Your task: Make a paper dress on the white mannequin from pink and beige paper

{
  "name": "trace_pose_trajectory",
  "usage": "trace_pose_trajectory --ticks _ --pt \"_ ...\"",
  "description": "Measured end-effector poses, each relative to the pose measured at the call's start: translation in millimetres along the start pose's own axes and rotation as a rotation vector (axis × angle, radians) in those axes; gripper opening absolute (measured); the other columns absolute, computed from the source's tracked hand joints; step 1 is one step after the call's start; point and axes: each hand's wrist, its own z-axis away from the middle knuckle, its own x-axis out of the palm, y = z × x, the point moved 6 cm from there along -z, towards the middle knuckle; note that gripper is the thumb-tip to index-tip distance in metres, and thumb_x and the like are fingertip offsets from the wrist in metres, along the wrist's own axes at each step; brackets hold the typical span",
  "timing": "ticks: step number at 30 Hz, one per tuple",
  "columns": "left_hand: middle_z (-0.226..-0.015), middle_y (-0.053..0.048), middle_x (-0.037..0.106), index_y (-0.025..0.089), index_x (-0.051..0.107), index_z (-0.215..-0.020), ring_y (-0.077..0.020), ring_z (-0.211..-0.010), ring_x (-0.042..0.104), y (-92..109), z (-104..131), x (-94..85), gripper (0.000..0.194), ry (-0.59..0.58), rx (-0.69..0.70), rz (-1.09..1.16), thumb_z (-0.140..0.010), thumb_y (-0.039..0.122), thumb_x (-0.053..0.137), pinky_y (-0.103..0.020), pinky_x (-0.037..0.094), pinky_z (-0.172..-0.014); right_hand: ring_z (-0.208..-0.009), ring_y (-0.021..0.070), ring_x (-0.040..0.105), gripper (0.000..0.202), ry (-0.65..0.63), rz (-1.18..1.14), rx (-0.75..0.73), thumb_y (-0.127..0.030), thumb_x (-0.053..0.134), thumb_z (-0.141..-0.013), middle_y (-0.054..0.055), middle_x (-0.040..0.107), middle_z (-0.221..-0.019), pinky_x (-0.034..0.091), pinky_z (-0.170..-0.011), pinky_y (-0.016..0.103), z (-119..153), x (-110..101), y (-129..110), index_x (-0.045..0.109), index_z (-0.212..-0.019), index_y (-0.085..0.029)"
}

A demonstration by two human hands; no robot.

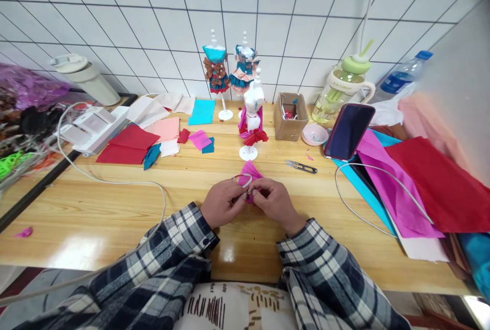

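Note:
A gathered piece of magenta fabric (250, 168) fans out just beyond my fingertips, over the front middle of the table. My left hand (225, 201) is closed in a pinch on its near edge. From the other side my right hand (276, 202) pinches the same fabric, its fingertips meeting the left ones. A thin pale loop (248, 181) curves above my left fingers; its kind is unclear. Just past the fabric stands a small white dress form (254, 100) with magenta and red ruffled cloth on it. Thread snips (301, 167) lie to the right.
Two more dressed forms stand behind, beside a small cardboard box (289, 123) and a pink bowl (314, 134). A phone (349, 131) leans at right near stacked fabric (401, 192). Cloth scraps (128, 144) and a power strip (95, 128) lie left. A white cable (115, 180) crosses the table.

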Motion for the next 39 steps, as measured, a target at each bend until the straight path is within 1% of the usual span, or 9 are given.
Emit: trace_pose_trajectory --ticks 3,7,10,17,23,27,31,35,39 --pt "-0.065 -0.003 0.06 0.016 0.064 -0.081 -0.0156 -0.064 0.053 -2 1 1.3 0.024 -0.01 -0.018 -0.001 -0.09 0.019 0.043 -0.027 0.042 -0.062 -0.072 0.0151 0.065 0.018 -0.001 0.014 0.0 -0.011 0.055 -0.073 0.001 0.072 -0.079 0.052 -0.067 0.025 -1 -1 1 0.07 -0.075 -0.02" --pt "-0.068 -0.003 0.062 0.017 0.064 -0.08 -0.0153 -0.067 0.055 -13 4 0.4 0.025 0.004 -0.126 0.019 -0.092 0.023 0.043 -0.027 0.042 -0.064 -0.08 0.0164 0.067 0.018 -0.014 -0.03 -0.006 -0.017 0.058 -0.078 0.003 0.074 -0.088 0.053 -0.071 0.026 -2 -1 3 0.074 -0.085 -0.021" --pt "-0.069 -0.003 0.062 0.017 0.063 -0.081 -0.0155 -0.068 0.056 -18 6 0.6 0.026 0.003 -0.162 0.028 -0.093 0.025 0.042 -0.027 0.043 -0.064 -0.083 0.0173 0.068 0.017 -0.04 -0.076 -0.01 -0.021 0.061 -0.081 0.004 0.075 -0.093 0.054 -0.069 0.027 -2 0 3 0.075 -0.09 -0.022" --pt "-0.073 -0.003 0.064 0.018 0.064 -0.084 -0.0155 -0.071 0.058 -18 5 1.0 0.024 -0.003 -0.167 0.042 -0.093 0.023 0.043 -0.027 0.043 -0.066 -0.084 0.0173 0.068 0.015 0.0 -0.043 -0.045 -0.019 0.065 -0.079 0.004 0.075 -0.091 0.054 -0.074 0.028 -2 -3 -2 0.077 -0.089 -0.023" --pt "-0.068 -0.003 0.061 0.018 0.062 -0.079 -0.0152 -0.067 0.056 -16 4 -0.2 0.025 0.003 -0.15 0.023 -0.093 0.024 0.043 -0.026 0.042 -0.063 -0.083 0.0173 0.068 0.014 -0.004 -0.061 -0.039 -0.02 0.066 -0.08 0.004 0.075 -0.091 0.054 -0.072 0.028 -1 -2 -1 0.076 -0.089 -0.022" --pt "-0.068 -0.002 0.061 0.018 0.063 -0.08 -0.0152 -0.067 0.055 -14 4 0.7 0.024 -0.006 -0.128 0.015 -0.093 0.023 0.043 -0.027 0.042 -0.063 -0.075 0.016 0.066 0.013 -0.001 -0.061 0.006 -0.025 0.066 -0.079 0.004 0.074 -0.088 0.053 -0.065 0.026 -1 -1 4 0.075 -0.087 -0.021" --pt "-0.069 -0.002 0.062 0.018 0.063 -0.081 -0.0152 -0.067 0.055 -11 3 0.8 0.024 -0.007 -0.111 0.014 -0.093 0.023 0.043 -0.027 0.042 -0.063 -0.071 0.0142 0.064 0.013 0.009 -0.023 0.014 -0.022 0.063 -0.079 0.003 0.073 -0.086 0.051 -0.063 0.025 -1 -1 6 0.074 -0.086 -0.02" --pt "-0.075 -0.004 0.064 0.019 0.064 -0.087 -0.0168 -0.073 0.057 -6 1 2.4 0.025 -0.063 -0.067 0.023 -0.094 0.023 0.04 -0.029 0.044 -0.068 -0.059 0.0107 0.057 0.009 0.002 0.038 0.037 -0.022 0.063 -0.077 0.001 0.069 -0.076 0.047 -0.055 0.022 -1 -1 4 0.07 -0.08 -0.018" --pt "-0.084 -0.007 0.066 0.018 0.063 -0.093 -0.0194 -0.083 0.059 -7 2 4.3 0.031 -0.117 -0.084 0.085 -0.097 0.027 0.034 -0.033 0.046 -0.078 -0.058 0.0098 0.055 0.007 0.018 0.073 0.018 -0.024 0.064 -0.076 0.0 0.067 -0.075 0.046 -0.054 0.021 0 -3 0 0.067 -0.08 -0.019"
